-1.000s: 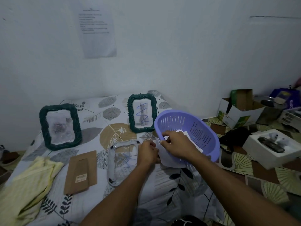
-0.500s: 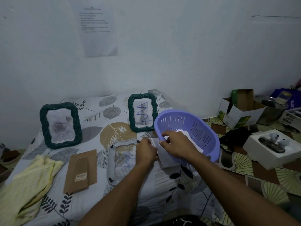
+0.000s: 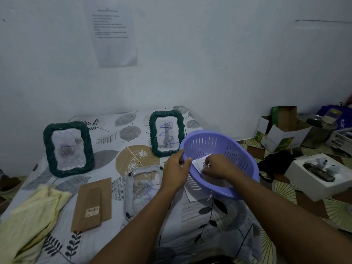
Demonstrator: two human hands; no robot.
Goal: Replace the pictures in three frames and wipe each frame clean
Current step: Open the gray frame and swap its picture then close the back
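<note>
Left hand [image 3: 176, 169] is on the near-left rim of the purple basket [image 3: 245, 155], fingers curled over the edge and gripping it; the basket sits tipped, its mouth facing the person. Right hand [image 3: 217, 166] is down inside it, fingers bent and pinching the white pictures [image 3: 199, 161] lying against the slotted wall. Another white sheet [image 3: 191, 190] pokes out from under the basket, just below the left hand.

Just left of the left hand, a pale clear frame [image 3: 142, 187] lies flat on the bed [image 3: 133, 128], the leaf-print sheet showing through its middle. Further left lies a brown backing board [image 3: 92, 203] with a small label, and beyond that a crumpled yellow cloth [image 3: 32, 212].

Beyond the left hand, a dark green woven frame [image 3: 166, 133] stands upright, showing a pale picture with a blue scribble across it. Well off to the left stands its twin, the rose frame [image 3: 67, 149], same green woven border, a faded grey rose behind the pane.
</note>
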